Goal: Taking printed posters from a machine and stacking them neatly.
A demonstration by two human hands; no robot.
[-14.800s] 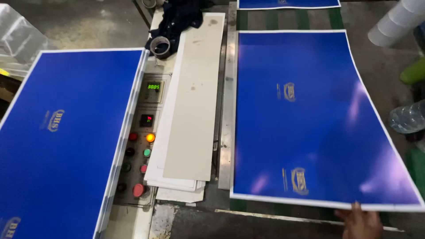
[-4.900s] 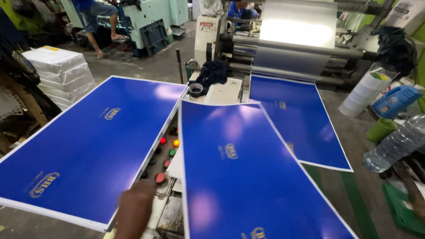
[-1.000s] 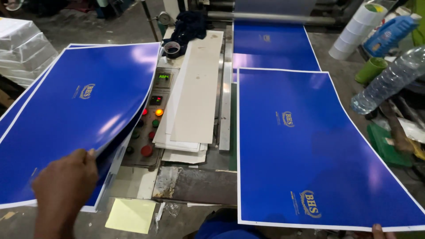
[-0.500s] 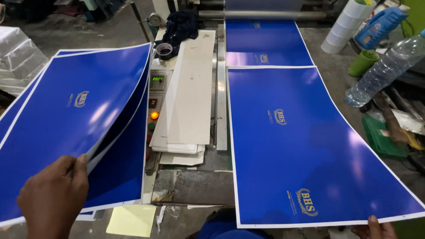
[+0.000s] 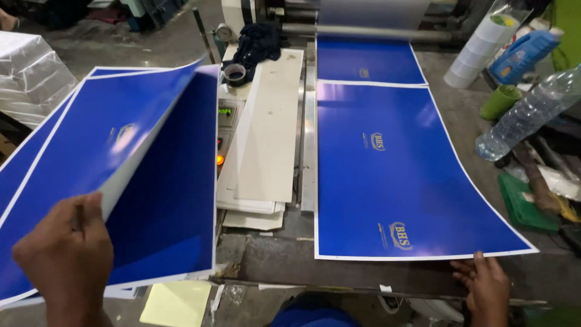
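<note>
My left hand (image 5: 66,260) grips the near edge of a thick sheaf of glossy blue printed sheets (image 5: 91,163) and bends it up off the stack of blue sheets (image 5: 169,212) on the left. My right hand (image 5: 487,290) rests with fingers spread at the near right corner of another blue sheet (image 5: 399,175) lying flat on the machine bed. A further blue sheet (image 5: 366,60) lies beyond it, coming out from under a roller (image 5: 363,29).
Between the two sides lie pale boards (image 5: 269,133) beside a control panel (image 5: 223,130) with lit indicators. A dark cloth (image 5: 257,45) and tape roll (image 5: 234,74) sit at the back. A plastic bottle (image 5: 529,112), green cup (image 5: 501,100) and white rolls (image 5: 478,48) stand right.
My left hand has lifted the sheaf higher and curled it further back, baring more of the blue sheet beneath. My right hand shows more fully at the right sheet's corner.
</note>
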